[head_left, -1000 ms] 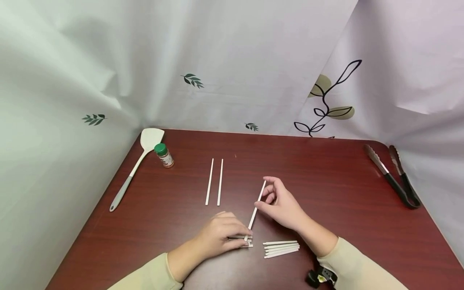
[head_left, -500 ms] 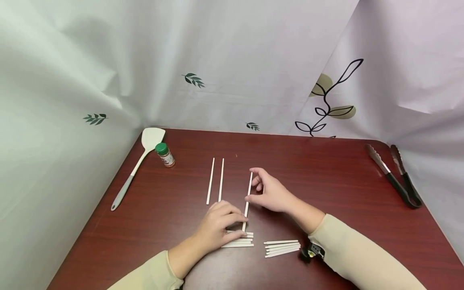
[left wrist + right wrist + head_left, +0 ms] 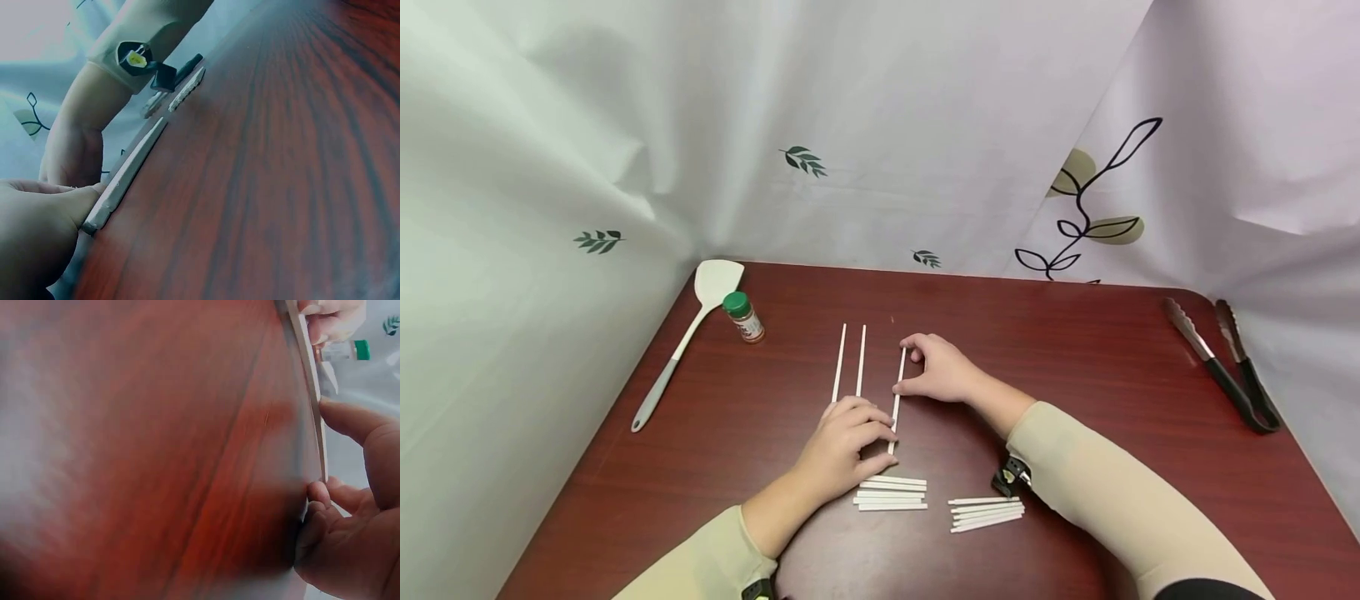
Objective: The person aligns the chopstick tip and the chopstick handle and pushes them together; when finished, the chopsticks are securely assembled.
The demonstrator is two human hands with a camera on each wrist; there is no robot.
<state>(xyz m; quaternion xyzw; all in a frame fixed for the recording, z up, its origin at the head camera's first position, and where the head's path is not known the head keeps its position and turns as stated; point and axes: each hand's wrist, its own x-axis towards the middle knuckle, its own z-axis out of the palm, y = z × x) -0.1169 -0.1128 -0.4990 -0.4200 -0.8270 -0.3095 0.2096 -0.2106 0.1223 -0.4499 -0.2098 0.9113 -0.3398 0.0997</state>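
A thin white stick (image 3: 897, 404) lies lengthwise between my two hands, close over the table. My right hand (image 3: 943, 371) holds it, thumb at its side and index finger at the far end; the right wrist view shows this hand (image 3: 369, 481) along the stick (image 3: 314, 387). At its near end, the fingertips and thumb of my left hand (image 3: 846, 446) hold it. Two similar sticks, a left one (image 3: 839, 362) and a right one (image 3: 861, 358), lie parallel to the left, their near ends partly hidden behind the left hand.
Short white sticks lie in a left bundle (image 3: 891, 493) and a right bundle (image 3: 987, 514) nearer the body. A white spatula (image 3: 715, 283) and a green-capped spice bottle (image 3: 745, 318) are at the far left. Metal tongs (image 3: 1228, 379) with black handles lie at the right edge.
Both hands have moved the long stick left and away from the body, off the left short bundle. It now stands nearly parallel to the two others.
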